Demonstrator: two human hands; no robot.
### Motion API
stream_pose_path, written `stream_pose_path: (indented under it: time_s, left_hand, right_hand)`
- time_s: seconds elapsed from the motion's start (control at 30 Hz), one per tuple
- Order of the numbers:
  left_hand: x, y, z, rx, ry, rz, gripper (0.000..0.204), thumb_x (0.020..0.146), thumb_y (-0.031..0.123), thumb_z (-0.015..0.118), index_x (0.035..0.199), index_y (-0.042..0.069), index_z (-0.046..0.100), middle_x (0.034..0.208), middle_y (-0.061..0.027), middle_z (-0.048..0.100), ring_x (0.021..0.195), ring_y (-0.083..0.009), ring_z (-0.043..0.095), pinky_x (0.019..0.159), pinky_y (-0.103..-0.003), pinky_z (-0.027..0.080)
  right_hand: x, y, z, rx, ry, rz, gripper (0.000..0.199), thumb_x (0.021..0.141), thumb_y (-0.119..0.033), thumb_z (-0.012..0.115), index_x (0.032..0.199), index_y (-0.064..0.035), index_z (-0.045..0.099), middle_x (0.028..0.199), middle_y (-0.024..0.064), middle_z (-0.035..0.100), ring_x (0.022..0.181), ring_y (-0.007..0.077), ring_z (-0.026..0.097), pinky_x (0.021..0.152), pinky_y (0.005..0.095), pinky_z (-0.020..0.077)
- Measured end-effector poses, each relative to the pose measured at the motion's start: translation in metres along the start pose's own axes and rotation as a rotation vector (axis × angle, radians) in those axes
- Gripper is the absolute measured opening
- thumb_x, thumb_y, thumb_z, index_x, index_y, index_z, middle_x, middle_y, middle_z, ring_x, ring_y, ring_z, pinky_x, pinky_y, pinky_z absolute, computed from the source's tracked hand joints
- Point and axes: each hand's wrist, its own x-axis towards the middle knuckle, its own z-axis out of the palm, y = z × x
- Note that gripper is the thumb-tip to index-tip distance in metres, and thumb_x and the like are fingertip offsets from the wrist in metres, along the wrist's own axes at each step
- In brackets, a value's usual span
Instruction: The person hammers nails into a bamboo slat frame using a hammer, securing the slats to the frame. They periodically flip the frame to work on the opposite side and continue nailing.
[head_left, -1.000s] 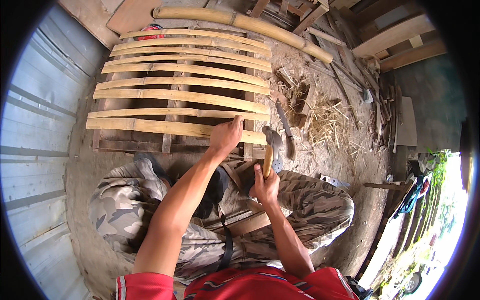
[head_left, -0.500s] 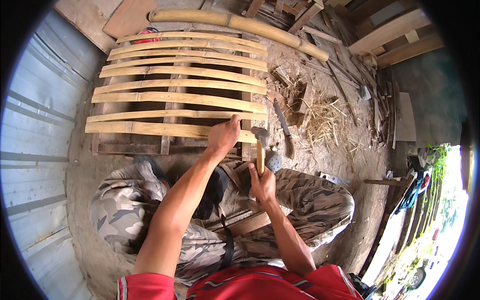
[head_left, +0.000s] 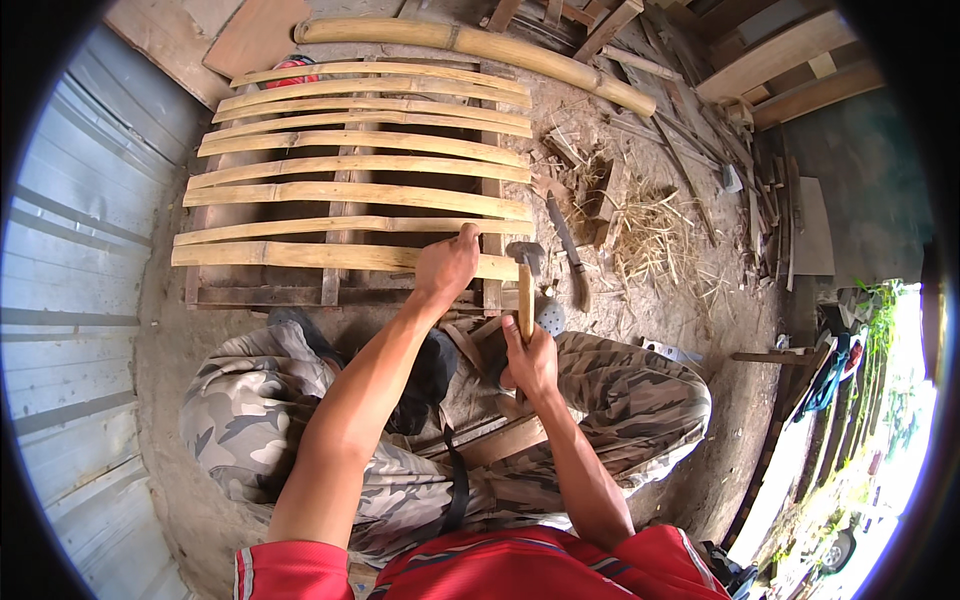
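Observation:
Bamboo slats (head_left: 300, 257) lie in spaced rows across a dark wooden frame (head_left: 260, 297). My left hand (head_left: 447, 264) is closed over the nearest slat, close to its right end, the thumb side reaching to the second slat. Its fingertips are mostly hidden, so anything small between them does not show. In my right hand (head_left: 531, 362) is a hammer (head_left: 526, 296), gripped by its wooden handle with the metal head up. The hammer head sits just beyond the right end of the nearest slat; whether they touch I cannot tell.
Right of the frame lies a long knife (head_left: 566, 240), with wood blocks (head_left: 603, 200) and a heap of shavings (head_left: 655, 240) beyond. A thick bamboo pole (head_left: 480, 45) lies at the back. Corrugated metal sheeting (head_left: 75, 300) stands at left. A saw (head_left: 670, 352) lies by my right knee.
The hammer and my right hand have shifted slightly right and away from me. My left hand stays on the slat, almost unmoved.

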Motion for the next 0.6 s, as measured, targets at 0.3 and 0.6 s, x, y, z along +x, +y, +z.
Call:
stream_pose_path:
  time_s: [0.3, 0.6]
  left_hand:
    - [0.001, -0.003, 0.0, 0.02, 0.032, 0.02, 0.012, 0.098, 0.018, 0.06, 0.108, 0.012, 0.055, 0.06, -0.0122, 0.066, 0.055, -0.0334, 0.067, 0.046, -0.045, 0.051]
    - [-0.002, 0.008, -0.011, 0.015, 0.028, 0.154, 0.029, 0.089, 0.039, 0.071, 0.093, 0.012, 0.062, 0.079, -0.0132, 0.072, 0.07, -0.0335, 0.071, 0.061, -0.044, 0.055]
  right_hand:
    - [0.004, 0.007, 0.002, 0.05, -0.033, 0.013, 0.059, 0.098, -0.049, 0.064, 0.072, 0.004, 0.057, 0.055, 0.0068, 0.055, 0.049, 0.0174, 0.057, 0.05, 0.0378, 0.0477]
    - [0.012, -0.023, -0.056, -0.182, -0.287, 0.204, 0.057, 0.1, -0.051, 0.058, 0.091, 0.0041, 0.068, 0.067, 0.0155, 0.067, 0.064, 0.0284, 0.071, 0.059, 0.0426, 0.0557]
